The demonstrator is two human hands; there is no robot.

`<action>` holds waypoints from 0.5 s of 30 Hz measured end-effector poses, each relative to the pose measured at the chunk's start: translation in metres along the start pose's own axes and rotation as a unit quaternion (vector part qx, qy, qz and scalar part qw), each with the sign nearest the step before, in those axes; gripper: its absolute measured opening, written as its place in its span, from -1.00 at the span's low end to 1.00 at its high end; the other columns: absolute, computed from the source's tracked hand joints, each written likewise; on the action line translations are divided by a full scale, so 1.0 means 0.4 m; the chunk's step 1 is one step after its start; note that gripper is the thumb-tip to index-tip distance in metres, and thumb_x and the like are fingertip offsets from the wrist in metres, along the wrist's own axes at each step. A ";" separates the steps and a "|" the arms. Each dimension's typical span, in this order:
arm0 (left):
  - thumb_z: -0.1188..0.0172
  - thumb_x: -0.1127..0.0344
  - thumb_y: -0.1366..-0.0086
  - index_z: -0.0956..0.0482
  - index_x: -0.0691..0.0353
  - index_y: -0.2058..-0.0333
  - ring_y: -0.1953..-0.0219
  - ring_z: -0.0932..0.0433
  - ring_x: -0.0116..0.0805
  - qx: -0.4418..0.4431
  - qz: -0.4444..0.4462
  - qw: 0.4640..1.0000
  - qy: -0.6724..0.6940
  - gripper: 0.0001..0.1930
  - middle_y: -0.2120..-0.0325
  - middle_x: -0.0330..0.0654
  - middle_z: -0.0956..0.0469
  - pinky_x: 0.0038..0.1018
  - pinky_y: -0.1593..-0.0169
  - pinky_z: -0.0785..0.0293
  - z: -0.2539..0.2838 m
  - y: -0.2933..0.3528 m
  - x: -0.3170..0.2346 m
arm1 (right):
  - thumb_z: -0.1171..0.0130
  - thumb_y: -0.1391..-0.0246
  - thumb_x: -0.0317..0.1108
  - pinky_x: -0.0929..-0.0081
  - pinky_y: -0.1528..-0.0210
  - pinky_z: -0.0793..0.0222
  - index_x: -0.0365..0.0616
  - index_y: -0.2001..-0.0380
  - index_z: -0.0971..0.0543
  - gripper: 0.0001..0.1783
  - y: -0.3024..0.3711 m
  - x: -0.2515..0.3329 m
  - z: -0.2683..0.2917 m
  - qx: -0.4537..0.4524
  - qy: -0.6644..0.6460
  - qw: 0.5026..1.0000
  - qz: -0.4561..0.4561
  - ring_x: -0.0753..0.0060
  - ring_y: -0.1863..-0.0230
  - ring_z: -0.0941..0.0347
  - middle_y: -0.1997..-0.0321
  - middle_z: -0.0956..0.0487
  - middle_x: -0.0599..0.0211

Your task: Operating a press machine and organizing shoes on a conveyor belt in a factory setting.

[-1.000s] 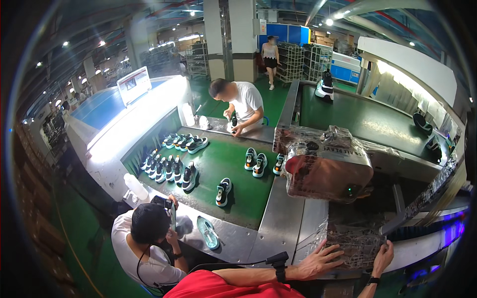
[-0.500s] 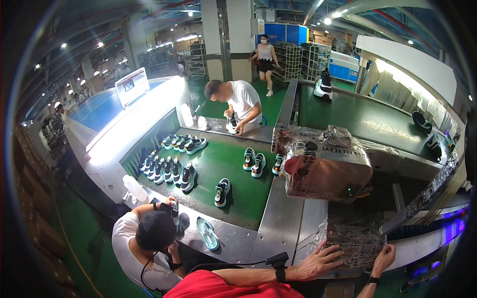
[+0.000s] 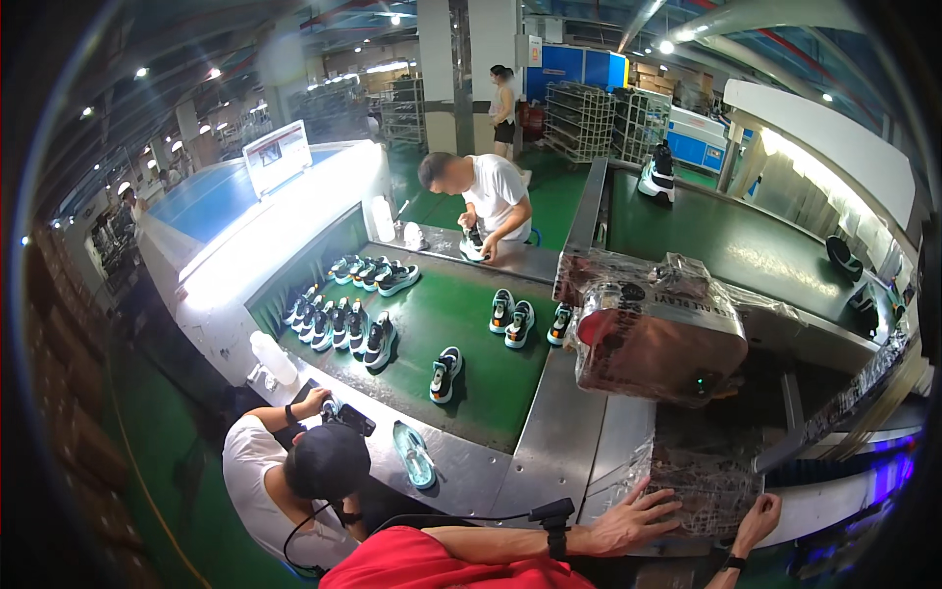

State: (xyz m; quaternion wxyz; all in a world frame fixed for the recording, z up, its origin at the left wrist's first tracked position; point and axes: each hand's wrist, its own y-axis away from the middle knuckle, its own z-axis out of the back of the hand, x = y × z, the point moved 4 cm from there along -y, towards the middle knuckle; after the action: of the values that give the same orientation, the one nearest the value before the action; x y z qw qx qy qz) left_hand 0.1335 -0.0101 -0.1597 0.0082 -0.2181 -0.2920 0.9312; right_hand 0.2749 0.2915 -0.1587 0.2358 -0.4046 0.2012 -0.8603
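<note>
A dark flat surface wrapped in wrinkled clear plastic film [image 3: 706,488] lies in front of me. On its left edge rests my left hand [image 3: 633,520], open, with the fingers stretched and spread. At the right near corner of the same wrapped surface is my right hand [image 3: 758,520]. Its fingers are curled in, and whatever they may pinch is too small to make out. Above and beyond both hands stands a film-wrapped machine housing [image 3: 655,344] with a small green light.
Several dark and light-blue sneakers [image 3: 380,342] stand on a green work surface [image 3: 471,407]. A pale-blue shoe-shaped piece [image 3: 414,456] lies on the metal ledge. Two co-workers [image 3: 498,191] [image 3: 324,461] handle shoes nearby. At right a green conveyor belt [image 3: 706,231] carries shoes.
The view has shifted slightly. My hands stay in place. The near co-worker's head and the shoe in hand have moved right; a person in the background has turned and moved left.
</note>
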 end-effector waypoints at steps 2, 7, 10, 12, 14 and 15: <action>-0.16 0.33 -0.14 -0.25 0.07 -0.26 -0.41 0.06 0.00 0.002 0.001 1.000 0.000 -0.34 -0.33 -0.05 -0.09 0.20 -0.38 0.33 0.003 0.001 0.001 | -0.05 -0.21 -0.40 0.36 0.28 -0.27 -0.28 0.43 -0.41 -0.83 0.003 0.014 0.000 0.004 0.007 1.000 -0.016 0.23 0.42 -0.28 0.47 -0.38 0.18; -0.15 0.33 -0.14 -0.25 0.08 -0.26 -0.41 0.06 0.00 -0.008 -0.002 1.000 0.009 -0.34 -0.33 -0.05 -0.09 0.20 -0.38 0.34 -0.009 0.004 0.006 | -0.04 -0.23 -0.38 0.37 0.27 -0.27 -0.26 0.43 -0.41 -0.82 0.000 0.018 0.002 0.010 0.019 0.999 -0.024 0.25 0.42 -0.27 0.47 -0.37 0.22; -0.16 0.32 -0.13 -0.25 0.07 -0.26 -0.41 0.05 0.01 -0.021 -0.005 1.000 -0.003 -0.33 -0.32 -0.04 -0.10 0.21 -0.38 0.32 -0.009 0.006 0.006 | -0.04 -0.24 -0.36 0.37 0.27 -0.27 -0.20 0.41 -0.43 -0.83 0.003 0.030 0.004 0.026 0.040 0.998 -0.035 0.27 0.41 -0.28 0.45 -0.38 0.22; -0.15 0.32 -0.12 -0.25 0.07 -0.26 -0.40 0.04 0.02 -0.025 -0.016 1.000 -0.005 -0.33 -0.31 -0.04 -0.11 0.22 -0.38 0.29 -0.007 0.004 0.004 | -0.05 -0.21 -0.40 0.35 0.23 -0.28 -0.27 0.42 -0.43 -0.84 0.003 0.037 0.011 0.005 0.045 0.998 -0.038 0.23 0.40 -0.28 0.45 -0.38 0.19; -0.14 0.32 -0.12 -0.26 0.07 -0.25 -0.39 0.02 0.02 -0.032 -0.020 0.999 -0.012 -0.34 -0.31 -0.04 -0.13 0.22 -0.38 0.28 -0.004 0.004 0.001 | -0.04 -0.21 -0.40 0.34 0.22 -0.28 -0.27 0.41 -0.43 -0.83 0.000 0.024 0.011 0.007 0.030 0.999 -0.032 0.23 0.39 -0.28 0.45 -0.38 0.19; -0.14 0.31 -0.11 -0.27 0.07 -0.25 -0.39 0.00 0.02 -0.037 -0.024 0.999 -0.016 -0.34 -0.30 -0.04 -0.14 0.23 -0.38 0.27 -0.001 0.003 -0.001 | -0.04 -0.22 -0.39 0.33 0.21 -0.28 -0.27 0.41 -0.43 -0.83 -0.001 0.013 0.012 0.009 0.016 0.999 -0.030 0.23 0.39 -0.28 0.44 -0.38 0.20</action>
State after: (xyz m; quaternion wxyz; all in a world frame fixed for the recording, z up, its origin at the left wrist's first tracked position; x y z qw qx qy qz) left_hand 0.1341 -0.0110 -0.1606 0.0181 -0.1957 -0.3316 0.9227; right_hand 0.2757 0.2884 -0.1525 0.2104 -0.3944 0.1847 -0.8753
